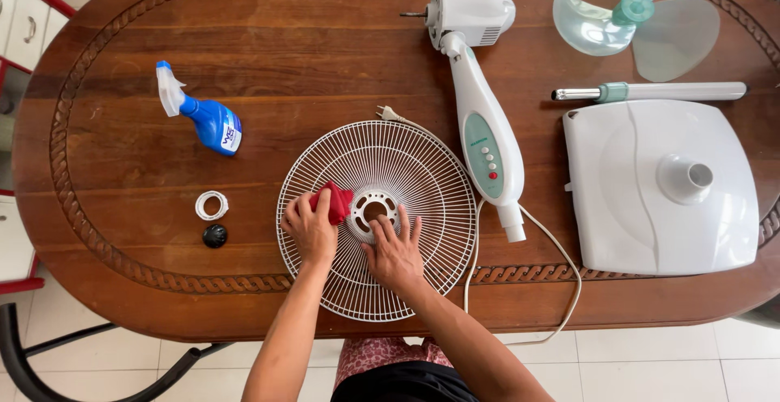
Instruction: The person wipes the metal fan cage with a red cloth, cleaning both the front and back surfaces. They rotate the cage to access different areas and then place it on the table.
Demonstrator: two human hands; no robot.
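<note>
The round white wire fan grille (378, 219) lies flat on the oval dark wooden table (122, 231), near its front edge. The left hand (310, 227) presses a crumpled red cloth (335, 201) against the wires left of the hub ring, fingers closed over it. The right hand (394, 252) rests open and flat on the grille, gripping nothing, steadying it. Wiping well here likely means following the wires outward from the hub while the flat hand keeps the grille from sliding.
</note>
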